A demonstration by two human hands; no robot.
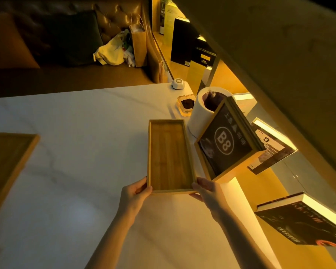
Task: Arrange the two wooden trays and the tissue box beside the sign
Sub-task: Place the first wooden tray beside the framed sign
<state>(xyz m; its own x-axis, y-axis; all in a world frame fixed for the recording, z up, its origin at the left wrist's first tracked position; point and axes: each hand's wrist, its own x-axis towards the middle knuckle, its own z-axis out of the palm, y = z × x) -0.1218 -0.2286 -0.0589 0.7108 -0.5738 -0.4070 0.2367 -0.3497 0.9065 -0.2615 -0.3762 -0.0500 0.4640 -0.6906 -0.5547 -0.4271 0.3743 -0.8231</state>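
Observation:
A long wooden tray (pixel 168 152) lies on the white table, its right side close to the black "B8" sign (pixel 226 144) in a wooden frame. My left hand (pixel 135 193) grips the tray's near left corner and my right hand (pixel 205 191) grips its near right corner. A second wooden tray (pixel 7 162) sits at the table's left edge, partly cut off by the frame. Behind the sign stands a white cylindrical tissue box (pixel 200 111) with a dark opening on top.
The white marble table (pixel 81 191) spreads to the left and front. A glass ashtray (pixel 186 104) and a small white call button (pixel 177 83) sit at the far right corner. Books (pixel 303 220) hang beyond the right edge. A brown sofa (pixel 66 45) lies behind.

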